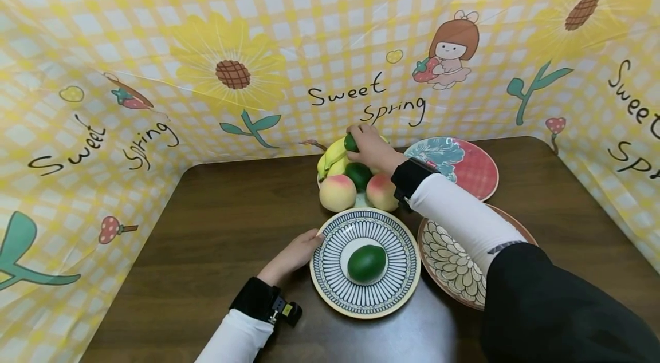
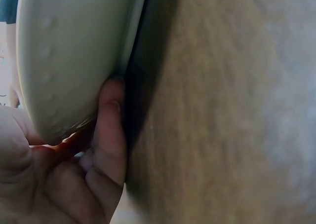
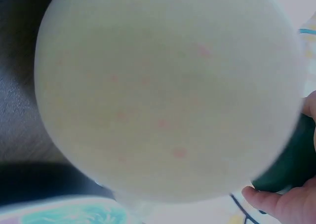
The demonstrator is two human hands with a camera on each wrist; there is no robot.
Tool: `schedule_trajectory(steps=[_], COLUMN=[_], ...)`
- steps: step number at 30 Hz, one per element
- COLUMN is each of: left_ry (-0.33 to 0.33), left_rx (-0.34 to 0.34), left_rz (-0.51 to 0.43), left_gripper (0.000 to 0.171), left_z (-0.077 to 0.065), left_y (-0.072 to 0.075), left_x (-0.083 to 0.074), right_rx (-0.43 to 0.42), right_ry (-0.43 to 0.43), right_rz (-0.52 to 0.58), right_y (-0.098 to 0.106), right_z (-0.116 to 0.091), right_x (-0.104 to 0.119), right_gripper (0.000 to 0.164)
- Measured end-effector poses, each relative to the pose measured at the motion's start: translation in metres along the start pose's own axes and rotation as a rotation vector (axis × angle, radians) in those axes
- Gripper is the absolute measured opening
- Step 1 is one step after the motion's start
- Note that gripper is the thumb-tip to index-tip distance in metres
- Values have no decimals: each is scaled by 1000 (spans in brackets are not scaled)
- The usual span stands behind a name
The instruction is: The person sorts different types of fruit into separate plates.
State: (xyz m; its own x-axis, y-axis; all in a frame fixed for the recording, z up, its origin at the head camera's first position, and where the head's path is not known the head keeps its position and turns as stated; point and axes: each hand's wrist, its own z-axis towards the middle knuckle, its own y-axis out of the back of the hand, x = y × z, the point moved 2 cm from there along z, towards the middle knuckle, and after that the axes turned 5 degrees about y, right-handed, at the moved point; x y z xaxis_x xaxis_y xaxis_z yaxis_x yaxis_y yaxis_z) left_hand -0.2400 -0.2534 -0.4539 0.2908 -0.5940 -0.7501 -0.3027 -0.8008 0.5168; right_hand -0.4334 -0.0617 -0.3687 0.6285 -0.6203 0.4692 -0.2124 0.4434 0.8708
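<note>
My left hand [image 1: 295, 256] grips the left rim of a blue-and-white patterned plate [image 1: 330, 288]. In the left wrist view, fingers [image 2: 109, 140] curl under the pale underside of that plate [image 2: 74, 46]. One dark green oval fruit [image 1: 366, 264] lies at the plate's middle. My right hand [image 1: 375, 148] grips another dark green oval fruit [image 1: 351, 142] above the fruit pile behind the plate. That held fruit [image 3: 291, 160] shows at the right edge of the right wrist view, partly hidden by a close peach [image 3: 168, 95]. A third green fruit [image 1: 358, 176] sits below the hand.
Bananas [image 1: 334, 158] and two peaches, one at left [image 1: 337, 193] and one at right [image 1: 382, 191], share the pile. A red-and-teal plate [image 1: 476, 171] stands at back right. Under my right forearm is a brown petal-patterned plate [image 1: 448, 260]. A checked cloth [image 1: 304, 42] hangs behind the wooden table [image 1: 216, 225].
</note>
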Motion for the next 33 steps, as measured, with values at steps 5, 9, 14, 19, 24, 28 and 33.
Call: schedule_trajectory(steps=[5, 9, 14, 19, 24, 28, 33], left_ry=[8, 15, 12, 20, 3, -7, 5], left_rx=[-11, -21, -28, -32, -18, -12, -15], left_rz=[1, -10, -20, -34, -15, -8, -12], left_gripper=[38, 37, 36, 37, 37, 38, 38], left_z=[1, 0, 0, 0, 0, 1, 1], left_y=[0, 0, -2, -2, -1, 0, -2], left_x=[1, 2, 2, 2, 2, 2, 3], right_rx=[-11, -17, -18, -4, -2, 16, 22], right_ry=[25, 58, 131, 192, 290, 370, 442], right_rz=[-18, -57, -90, -126, -171, -187, -236], right_y=[7, 9, 5, 1, -3, -7, -14], right_z=[-7, -11, -17, -28, -46, -60, -77], right_x=[10, 16, 22, 32, 44, 51, 54], right_gripper=[58, 57, 54, 56, 56, 53, 52])
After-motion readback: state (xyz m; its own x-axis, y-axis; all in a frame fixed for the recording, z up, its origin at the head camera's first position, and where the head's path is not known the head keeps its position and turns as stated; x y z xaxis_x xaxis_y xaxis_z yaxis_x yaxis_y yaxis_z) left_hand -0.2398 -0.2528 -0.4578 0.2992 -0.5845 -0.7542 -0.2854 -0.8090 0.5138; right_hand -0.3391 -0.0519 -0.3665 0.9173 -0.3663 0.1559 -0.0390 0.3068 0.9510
